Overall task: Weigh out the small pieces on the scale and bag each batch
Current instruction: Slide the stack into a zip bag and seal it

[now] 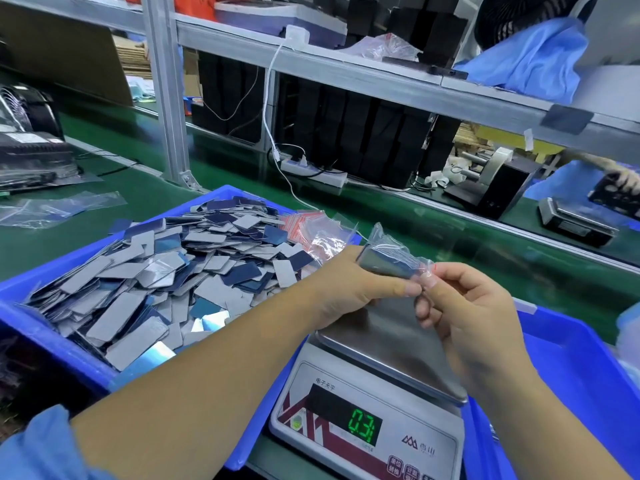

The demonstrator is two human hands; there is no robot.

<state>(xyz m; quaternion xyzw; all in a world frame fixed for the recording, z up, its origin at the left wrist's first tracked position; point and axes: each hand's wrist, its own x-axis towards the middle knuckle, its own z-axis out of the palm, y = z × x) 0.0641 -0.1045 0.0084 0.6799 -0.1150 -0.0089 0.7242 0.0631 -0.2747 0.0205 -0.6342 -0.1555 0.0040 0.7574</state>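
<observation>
A small clear bag (pixel 391 252) holding a stack of grey pieces hangs above the scale's steel pan (pixel 391 341). My left hand (pixel 346 285) grips the stack through the bag from the left. My right hand (pixel 464 303) pinches the bag's open end on the right, thumb tips almost meeting. The scale (pixel 367 434) shows green digits on its display, and nothing lies on the pan. A blue bin (pixel 41 327) at the left is heaped with several grey and dark blue flat pieces (pixel 166 271). Spare clear bags with red print (pixel 311 226) lie on the bin's far corner.
A second blue bin (pixel 571 375) stands to the right of the scale. The green conveyor belt (pixel 450 216) runs behind, with another scale (pixel 575 220) and another person's hand (pixel 623 181) at far right. A power strip (pixel 311 168), cables and an aluminium post (pixel 166 98) stand behind.
</observation>
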